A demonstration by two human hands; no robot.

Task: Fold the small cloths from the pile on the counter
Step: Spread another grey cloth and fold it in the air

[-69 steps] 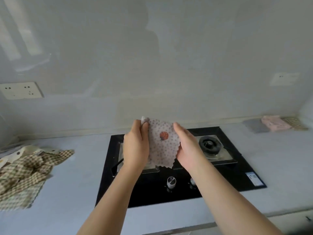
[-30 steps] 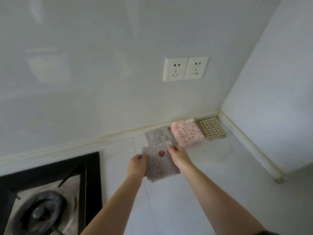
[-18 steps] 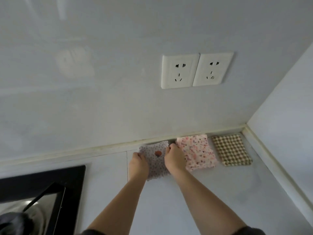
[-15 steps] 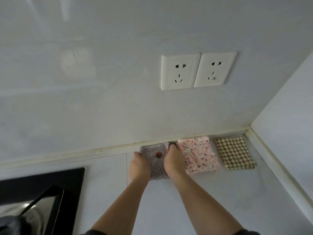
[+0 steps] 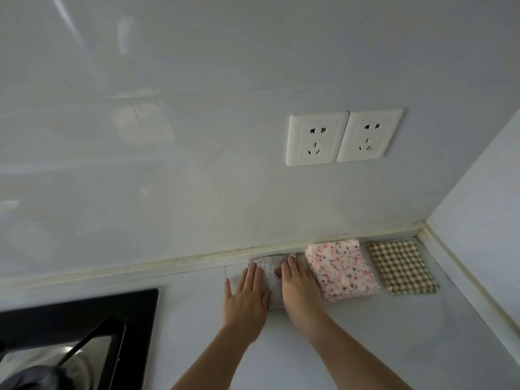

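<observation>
Now flat-fingered, left hand [image 5: 244,299] and right hand [image 5: 299,291] press dotted cloth [image 5: 271,273] onto corner counter [image 5: 394,333].

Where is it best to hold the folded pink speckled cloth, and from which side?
Likely the near edge of the pink speckled cloth, from the front: it lies flat, far edge by the wall, with the right hand and the checked cloth flanking it.

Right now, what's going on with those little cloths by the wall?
A person is pressing a folded dotted cloth flat on the counter, close to the wall. The left hand and right hand both rest on it with straight fingers. It sits in a row beside a folded pink speckled cloth and a folded checked cloth.
</observation>
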